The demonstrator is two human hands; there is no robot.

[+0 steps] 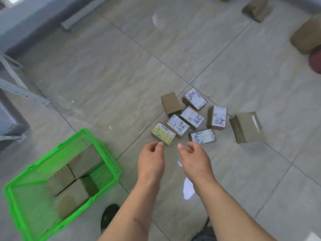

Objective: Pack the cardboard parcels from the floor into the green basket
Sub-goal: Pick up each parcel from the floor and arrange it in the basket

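Note:
Several small cardboard parcels lie in a cluster on the tiled floor, most with white labels; the nearest has a yellowish label (163, 133), and a plain brown one (171, 103) sits at the back. A larger brown parcel (247, 127) lies to their right. The green basket (106, 150) stands at the lower left with three brown parcels (81, 162) inside. My left hand (150, 159) and my right hand (193, 158) hover side by side just short of the cluster, fingers loosely curled, holding nothing.
More brown parcels (257, 8) and a big one (307, 37) lie at the far right, beside a dark red ball (315, 60). Grey metal shelf legs (20, 93) stand at the left. My shoe (108, 216) is beside the basket.

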